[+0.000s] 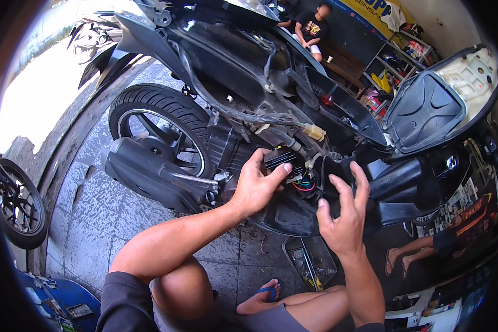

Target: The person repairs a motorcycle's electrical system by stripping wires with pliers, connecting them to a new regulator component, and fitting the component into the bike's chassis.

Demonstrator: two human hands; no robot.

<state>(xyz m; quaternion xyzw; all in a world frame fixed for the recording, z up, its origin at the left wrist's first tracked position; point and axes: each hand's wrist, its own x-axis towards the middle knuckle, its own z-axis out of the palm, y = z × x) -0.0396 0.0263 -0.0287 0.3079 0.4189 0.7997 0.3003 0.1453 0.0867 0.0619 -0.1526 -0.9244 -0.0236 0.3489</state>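
My left hand [258, 185] is closed around a small black finned block [276, 159], which looks like a regulator-rectifier, with the thumb laid across its ribs. Beside the block, thin coloured wires [304, 183], among them pink and green ones, loop out of the body of a partly stripped scooter [232, 66]. My right hand [344, 221] is raised to the right of these wires, its fingers spread and curved, close to a dark flap [335, 171]. Whether the fingertips touch that flap, I cannot tell. Above both hands, a beige connector [315, 131] sits on the wiring harness.
A rear wheel [149, 99] and a black engine-side cover [144, 171] lie to the left. The seat [426, 110] stands raised at right. Below the scooter is a tool tray [293, 265]. A person [311, 30] sits at the back near a shelf [393, 61].
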